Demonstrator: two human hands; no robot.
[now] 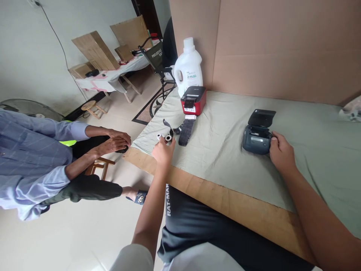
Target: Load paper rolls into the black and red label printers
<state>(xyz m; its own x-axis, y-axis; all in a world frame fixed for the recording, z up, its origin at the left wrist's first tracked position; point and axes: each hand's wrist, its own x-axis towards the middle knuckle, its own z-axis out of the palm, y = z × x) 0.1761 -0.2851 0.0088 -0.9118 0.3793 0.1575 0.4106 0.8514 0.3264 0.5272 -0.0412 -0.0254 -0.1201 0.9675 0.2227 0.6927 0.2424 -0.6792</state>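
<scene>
On the left part of the cloth, my left hand [163, 151] is closed around small white paper rolls [168, 138], whose round ends show above the fingers. A curled black strip [167, 124] rises just behind them. My right hand [282, 153] grips the right side of a dark portable label printer [256, 140]. Its black lid [262, 118] stands raised, and a pale strip shows inside the body. Between the hands, nearer the left one, lies a flat black strap-like piece [186, 131] with a white end, before a red and black printer [194, 101].
A white detergent bottle [189, 67] stands behind the red printer, against a cardboard panel [267, 49]. A light green cloth [220, 150] covers the table, with a bare wooden edge [208, 188] nearest me. At the left sits another person [34, 158], hands by the table corner.
</scene>
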